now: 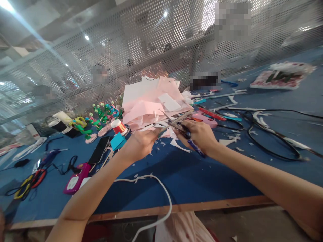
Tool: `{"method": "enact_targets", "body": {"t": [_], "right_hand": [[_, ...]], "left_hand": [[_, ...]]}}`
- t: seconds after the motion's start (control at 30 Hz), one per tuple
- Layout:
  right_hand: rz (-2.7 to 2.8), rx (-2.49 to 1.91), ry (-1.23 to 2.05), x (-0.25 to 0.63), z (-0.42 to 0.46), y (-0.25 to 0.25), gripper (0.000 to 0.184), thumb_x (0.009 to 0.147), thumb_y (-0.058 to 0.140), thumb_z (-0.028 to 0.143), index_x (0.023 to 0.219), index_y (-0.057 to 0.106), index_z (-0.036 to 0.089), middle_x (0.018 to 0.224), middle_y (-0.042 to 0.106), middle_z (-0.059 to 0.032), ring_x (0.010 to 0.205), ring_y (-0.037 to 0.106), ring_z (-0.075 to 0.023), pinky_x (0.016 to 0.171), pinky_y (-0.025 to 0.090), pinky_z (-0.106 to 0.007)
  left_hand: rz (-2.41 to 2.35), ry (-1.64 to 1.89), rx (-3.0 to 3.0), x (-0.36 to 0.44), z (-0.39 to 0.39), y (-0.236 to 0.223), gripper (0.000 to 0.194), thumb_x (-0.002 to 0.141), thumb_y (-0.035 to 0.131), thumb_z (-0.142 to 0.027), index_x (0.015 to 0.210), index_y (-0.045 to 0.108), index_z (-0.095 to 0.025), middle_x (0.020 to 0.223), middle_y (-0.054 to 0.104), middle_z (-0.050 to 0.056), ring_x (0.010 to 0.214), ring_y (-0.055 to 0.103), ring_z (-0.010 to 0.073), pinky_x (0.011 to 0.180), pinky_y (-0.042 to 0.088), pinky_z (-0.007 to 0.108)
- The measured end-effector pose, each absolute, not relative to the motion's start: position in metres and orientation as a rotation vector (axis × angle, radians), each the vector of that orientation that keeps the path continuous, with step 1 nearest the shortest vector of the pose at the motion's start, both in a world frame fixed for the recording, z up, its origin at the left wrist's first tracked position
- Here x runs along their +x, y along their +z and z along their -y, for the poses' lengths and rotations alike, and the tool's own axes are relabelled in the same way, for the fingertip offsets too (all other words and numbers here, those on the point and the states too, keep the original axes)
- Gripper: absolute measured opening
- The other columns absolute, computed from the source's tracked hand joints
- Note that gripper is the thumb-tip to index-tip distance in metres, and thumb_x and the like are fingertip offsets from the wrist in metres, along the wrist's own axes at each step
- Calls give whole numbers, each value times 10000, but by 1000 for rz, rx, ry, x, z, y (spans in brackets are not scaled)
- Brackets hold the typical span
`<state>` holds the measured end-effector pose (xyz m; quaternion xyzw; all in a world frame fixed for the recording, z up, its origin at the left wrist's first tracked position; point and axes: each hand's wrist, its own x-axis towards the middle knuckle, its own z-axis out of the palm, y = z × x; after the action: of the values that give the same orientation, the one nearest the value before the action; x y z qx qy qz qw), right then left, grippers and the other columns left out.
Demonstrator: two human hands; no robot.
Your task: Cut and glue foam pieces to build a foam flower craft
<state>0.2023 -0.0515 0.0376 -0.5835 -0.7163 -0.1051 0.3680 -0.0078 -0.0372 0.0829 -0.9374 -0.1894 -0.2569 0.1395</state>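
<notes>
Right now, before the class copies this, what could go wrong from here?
The scissors in the right hand are close to the left hand, so a slip might cut it. The white cable hangs over the table edge and could be snagged. The red-and-white cup beside the pink sheets might get knocked.

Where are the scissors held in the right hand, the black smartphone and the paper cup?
Held scissors (188,135): head view, upper part of the dark handle.
Black smartphone (100,150): head view, middle of its dark upper face.
Paper cup (120,128): head view, red-and-white outer wall.
</notes>
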Motion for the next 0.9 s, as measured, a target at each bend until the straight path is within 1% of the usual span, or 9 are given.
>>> {"method": "enact_targets", "body": {"t": [0.1,0.2,0.33,0.4,0.53,0.67,0.77,0.83,0.9], "right_hand": [[1865,-1390,-345,205,48,32,121,685,474,281,733,534,188,730,633,-98,627,583,-202,531,375,-269],[1906,-1318,-320,207,46,30,63,693,448,238,671,494,200,639,594,-66,556,547,-174,513,362,-259],[1823,-1256,-207,205,49,35,263,752,441,305,523,345,218,465,448,-1,421,428,-116,465,329,-234],[1777,-1260,-194,203,52,39,291,739,459,320,510,309,220,443,411,10,405,395,-106,450,316,-228],[1743,-1338,-260,202,54,41,270,713,485,346,533,325,224,479,466,-5,425,425,-122,455,321,-240],[1807,-1323,-336,206,49,33,47,674,467,257,673,465,210,667,594,-72,572,545,-179,513,379,-259],[1875,-1292,-317,208,46,29,69,662,431,180,696,488,198,681,605,-86,574,554,-182,512,375,-261],[1863,-1289,-274,207,46,30,76,701,431,212,628,453,207,609,583,-63,509,526,-166,490,355,-258],[1833,-1301,-231,204,49,34,205,742,444,286,557,391,216,522,535,-34,457,493,-147,487,348,-253]], "left_hand": [[486,-651,-2789,-3,40,73,341,880,370,-113,1179,515,-40,647,625,46,577,583,113,520,470,204],[518,-667,-2794,-4,38,71,338,892,365,-133,1190,507,-59,671,640,48,609,595,113,550,483,209],[497,-904,-2687,-12,32,83,312,901,384,-160,1160,537,-75,740,677,68,642,612,110,573,496,211],[470,-949,-2664,-14,31,88,307,902,387,-164,1157,543,-91,753,684,65,611,602,100,552,491,205],[486,-889,-2644,-10,38,88,318,909,367,-173,1159,535,-73,724,673,62,603,602,105,538,486,206],[502,-630,-2699,-2,45,77,345,900,341,-153,1175,512,-34,630,629,42,545,576,121,485,461,213],[518,-560,-2736,-1,43,73,360,887,350,-130,1211,483,-44,643,632,35,554,577,115,499,462,205],[528,-610,-2711,-5,38,76,351,892,354,-134,1204,495,-56,656,636,40,585,589,114,529,473,206],[534,-701,-2686,-10,33,82,328,902,359,-152,1171,530,-77,691,652,49,622,604,110,564,484,206]]}}
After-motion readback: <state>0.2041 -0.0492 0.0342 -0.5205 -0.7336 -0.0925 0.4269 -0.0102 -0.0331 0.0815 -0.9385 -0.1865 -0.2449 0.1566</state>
